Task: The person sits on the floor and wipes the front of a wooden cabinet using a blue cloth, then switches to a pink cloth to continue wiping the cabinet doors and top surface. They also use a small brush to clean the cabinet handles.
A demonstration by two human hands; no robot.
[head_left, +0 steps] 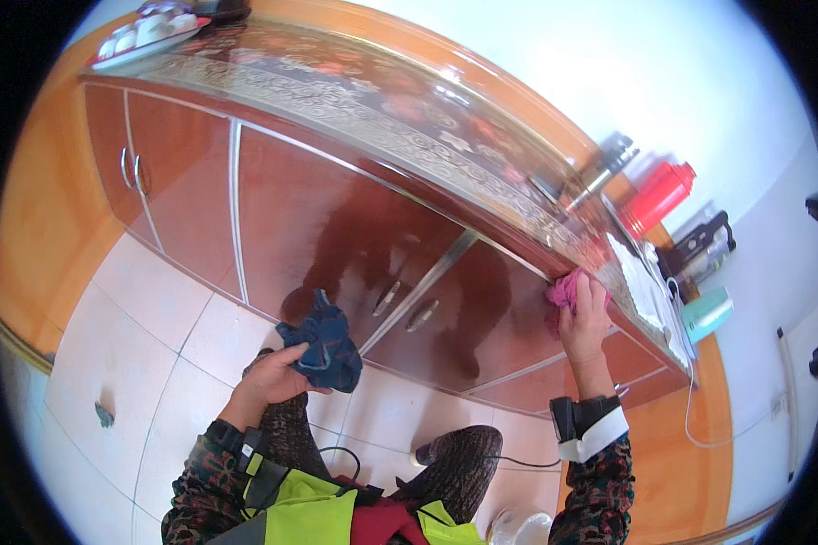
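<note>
Two cloths are in hand here, one in each fist, and both are best placed against the long reddish-brown wooden cabinet [336, 218] that fills the middle of the view. The right hand [583, 313] is clenched around a crumpled pink cloth [563, 291] and presses it against the front edge of the cabinet's patterned glossy countertop [382, 100], toward the cabinet's right end. The left hand [277, 377] grips a bunched dark blue cloth [325, 343] and holds it in the air in front of the cabinet's lower doors, apart from them, above the pale tiled floor [136, 363]. At the cabinet's right end, beyond the pink cloth, stand a red cylindrical flask [656, 195], a white folded cloth or paper [641, 282] and a teal container [707, 313]; at its far left end sits a tray of small white cups [150, 32]. As a judgement, the wiping looks to be partway along: the door panels below the countertop shine and give clear reflections, which suggests they are fairly clean, though I cannot tell whether that shine comes from wiping or from the finish itself. The edge under the pink cloth is the part being worked now; whether the stretch of edge toward the cabinet's left end, and the top itself, remain to be done cannot be read from this view
</note>
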